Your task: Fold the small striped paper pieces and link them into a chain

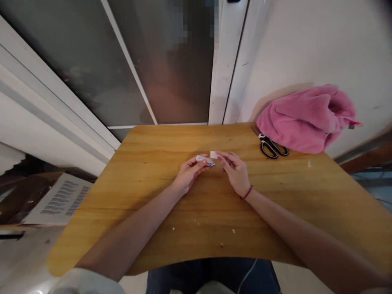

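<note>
Above the middle of the wooden table [153, 163], my left hand [189, 173] is closed on a small white and blue packet [204, 160], its thumb lying across the top. Just to the right, my right hand [234, 170] pinches a small white piece of paper [213, 154] between thumb and fingertips. The paper is close beside the packet's right end; whether the two touch I cannot tell. A thin red band circles my right wrist. What is printed on the packet is too small to read.
Black-handled scissors [272, 148] lie at the back right, blades partly under a pink plush cloth [303, 118] against the wall. Tiny white scraps [233, 231] dot the near tabletop. A frosted glass door [171, 81] stands behind the table. At left is a cardboard box with a printed sheet [61, 200].
</note>
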